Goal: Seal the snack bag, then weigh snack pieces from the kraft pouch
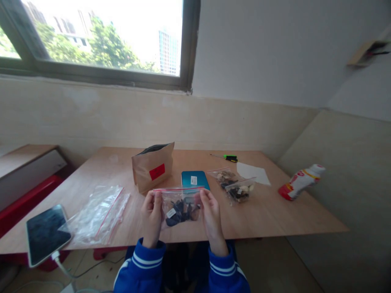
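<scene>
Zip bag (181, 209) of dark chunks with a small white label is standing upright between my hands, its red seal strip running along the top. My left hand (152, 217) and my right hand (213, 217) are both closed on its sides, gripping it. Just behind it, a teal box (195, 179) is lying on the wooden table (284, 215), and a kraft paper pouch (152, 169) with a red label is standing further left. Two more zip bags (235, 186) of mixed pieces are lying to my right, near a sheet of white paper (252, 173) and a green-handled screwdriver (224, 156). A flat clear plastic bag (97, 215) and a phone (45, 235) with a white cable are lying at my left.
</scene>
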Demonstrator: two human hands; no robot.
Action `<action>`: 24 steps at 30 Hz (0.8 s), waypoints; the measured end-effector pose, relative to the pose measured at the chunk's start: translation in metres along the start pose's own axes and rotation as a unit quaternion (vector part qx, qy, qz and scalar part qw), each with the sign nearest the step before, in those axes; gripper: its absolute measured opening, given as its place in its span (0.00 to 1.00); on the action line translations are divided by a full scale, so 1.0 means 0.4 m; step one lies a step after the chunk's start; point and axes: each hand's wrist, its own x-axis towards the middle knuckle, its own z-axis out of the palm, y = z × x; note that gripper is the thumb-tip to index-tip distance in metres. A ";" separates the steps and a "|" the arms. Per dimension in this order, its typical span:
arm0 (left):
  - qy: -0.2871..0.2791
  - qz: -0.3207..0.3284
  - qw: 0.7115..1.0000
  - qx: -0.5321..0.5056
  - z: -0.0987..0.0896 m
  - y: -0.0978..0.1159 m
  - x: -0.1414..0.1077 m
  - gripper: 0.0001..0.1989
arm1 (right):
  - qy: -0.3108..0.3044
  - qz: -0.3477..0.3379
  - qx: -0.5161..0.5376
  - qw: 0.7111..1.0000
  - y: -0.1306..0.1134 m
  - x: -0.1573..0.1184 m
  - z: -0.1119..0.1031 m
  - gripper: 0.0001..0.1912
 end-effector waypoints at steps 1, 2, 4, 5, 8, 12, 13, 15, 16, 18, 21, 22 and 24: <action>-0.005 -0.006 1.000 -0.003 0.002 0.000 0.003 0.18 | 0.003 0.008 0.014 1.000 0.001 0.001 -0.003 0.17; -0.009 -0.010 1.000 -0.004 0.003 0.000 0.007 0.18 | 0.007 0.010 0.025 1.000 0.002 0.001 -0.005 0.17; -0.014 -0.011 1.000 -0.004 0.001 0.001 0.015 0.18 | 0.016 0.003 0.036 0.999 0.001 0.002 -0.011 0.16; -0.017 -0.009 1.000 -0.003 -0.001 0.002 0.020 0.17 | 0.023 -0.004 0.035 0.999 0.000 0.003 -0.014 0.16; -0.039 -0.009 0.999 -0.002 -0.010 -0.001 0.028 0.15 | 0.047 -0.022 0.007 0.999 -0.002 0.004 -0.023 0.17; -0.066 -0.036 0.997 -0.015 -0.027 -0.018 0.024 0.14 | 0.063 -0.043 -0.048 0.996 -0.004 0.005 -0.037 0.18; -0.072 -0.043 0.996 -0.018 -0.031 -0.022 0.021 0.14 | 0.065 -0.047 -0.055 0.995 -0.004 0.004 -0.041 0.17; -0.081 -0.050 0.995 -0.021 -0.037 -0.030 0.015 0.13 | 0.065 -0.052 -0.061 0.995 -0.003 0.003 -0.048 0.17; -0.082 -0.048 0.995 -0.019 -0.039 -0.033 0.013 0.13 | 0.064 -0.054 -0.062 0.995 -0.003 0.003 -0.051 0.17; -0.069 -0.031 0.997 -0.012 -0.041 -0.035 0.011 0.11 | 0.063 -0.056 -0.062 0.995 0.000 0.002 -0.056 0.17; -0.045 0.011 0.999 0.003 -0.037 -0.034 0.009 0.09 | 0.065 -0.066 -0.062 0.994 0.005 0.000 -0.059 0.15; -0.038 0.023 0.999 0.007 -0.034 -0.033 0.008 0.08 | 0.067 -0.073 -0.063 0.993 0.006 -0.001 -0.059 0.15; -0.021 0.041 0.999 0.012 -0.029 -0.030 0.004 0.07 | 0.074 -0.092 -0.070 0.991 0.008 -0.004 -0.056 0.14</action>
